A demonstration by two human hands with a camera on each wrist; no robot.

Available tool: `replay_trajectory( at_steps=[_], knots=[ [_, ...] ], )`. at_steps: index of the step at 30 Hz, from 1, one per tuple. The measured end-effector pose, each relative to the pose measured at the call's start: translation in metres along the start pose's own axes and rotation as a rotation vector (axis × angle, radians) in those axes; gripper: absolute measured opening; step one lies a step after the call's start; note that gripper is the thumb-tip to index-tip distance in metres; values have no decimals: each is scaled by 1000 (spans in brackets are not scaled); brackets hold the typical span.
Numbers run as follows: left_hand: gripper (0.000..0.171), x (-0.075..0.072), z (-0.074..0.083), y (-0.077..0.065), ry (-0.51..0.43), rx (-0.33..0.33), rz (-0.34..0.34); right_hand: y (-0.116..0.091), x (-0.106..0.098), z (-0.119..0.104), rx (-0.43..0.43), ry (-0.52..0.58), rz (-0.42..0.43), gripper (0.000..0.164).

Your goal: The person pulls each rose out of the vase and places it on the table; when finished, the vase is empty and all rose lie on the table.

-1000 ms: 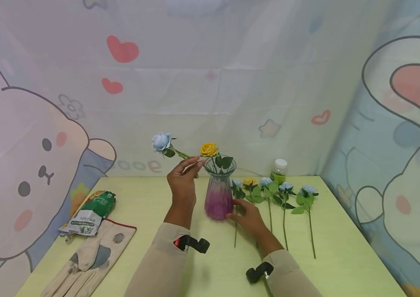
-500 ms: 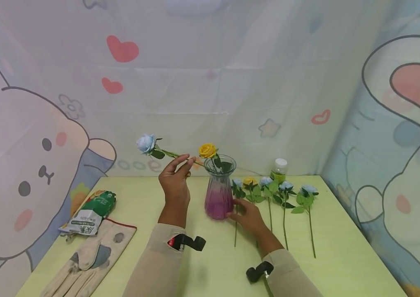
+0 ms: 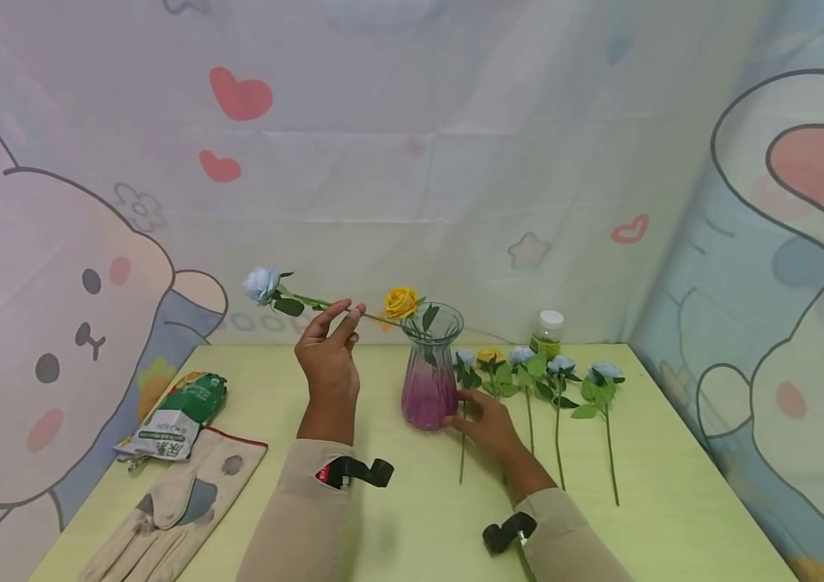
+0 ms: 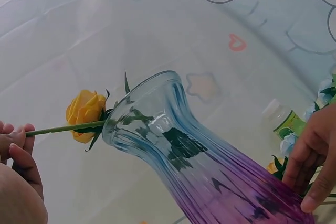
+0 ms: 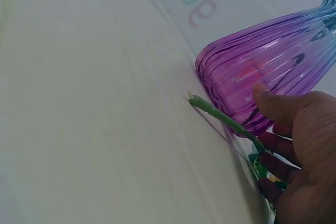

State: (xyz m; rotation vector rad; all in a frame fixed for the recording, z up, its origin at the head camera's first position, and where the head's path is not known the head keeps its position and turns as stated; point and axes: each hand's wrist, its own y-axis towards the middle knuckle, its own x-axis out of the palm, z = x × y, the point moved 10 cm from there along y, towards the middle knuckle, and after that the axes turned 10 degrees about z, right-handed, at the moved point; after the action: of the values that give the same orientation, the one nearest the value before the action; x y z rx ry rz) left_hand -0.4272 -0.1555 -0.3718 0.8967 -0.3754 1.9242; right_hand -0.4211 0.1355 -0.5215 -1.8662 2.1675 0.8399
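My left hand (image 3: pixel 329 356) pinches the green stem of a light blue artificial rose (image 3: pixel 262 285), which tilts with its bloom to the left. The stem's other end reaches the rim of a clear-to-purple ribbed glass vase (image 3: pixel 429 396). In the left wrist view the stem (image 4: pixel 63 128) crosses beside a yellow rose (image 4: pixel 85 114), whose leaves show inside the vase neck. That yellow rose leans left over the rim. Low on the vase's right side, my right hand (image 3: pixel 488 428) holds it; in the right wrist view the thumb lies against the purple glass (image 5: pixel 252 66).
Right of the vase lie several roses, including a yellow rose (image 3: pixel 490 356) and a blue rose (image 3: pixel 606 372). Behind them stands a white-capped bottle (image 3: pixel 549 333). At left are a green-and-white packet (image 3: pixel 182 416) and a pale work glove (image 3: pixel 186 509). A printed cloth backdrop (image 3: pixel 412 178) encloses the table.
My left hand has moved left with the blue rose, whose stem now lies flatter with its end at the vase rim. The yellow rose has shifted slightly left and down. My right hand stays put.
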Motion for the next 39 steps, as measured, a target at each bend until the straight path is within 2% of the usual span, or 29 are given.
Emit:
replay_trajectory(
  at_steps=[8,18,26,29,33,36,39],
  knots=[
    [18,-10,5,5,-77,-26,58,0,1,2,-5,1,-9,54],
    [18,-31,-1,9,-175,-109,123,-1,1,3,-1,0,-11,54],
    [18,-39,-8,9,-168,-182,129,-1,0,1,10,12,-12,54],
    [20,-41,-17,8,-108,-237,102,-1,0,0,15,20,-12,54],
    [25,-45,-34,3,25,-307,52,-1,0,0,18,21,-13,54],
    [25,-49,-43,-1,142,-325,6,-1,0,0,18,19,-10,53],
    [27,-51,-52,-7,294,-325,-69,-2,0,1,18,19,-10,54]
  ],
)
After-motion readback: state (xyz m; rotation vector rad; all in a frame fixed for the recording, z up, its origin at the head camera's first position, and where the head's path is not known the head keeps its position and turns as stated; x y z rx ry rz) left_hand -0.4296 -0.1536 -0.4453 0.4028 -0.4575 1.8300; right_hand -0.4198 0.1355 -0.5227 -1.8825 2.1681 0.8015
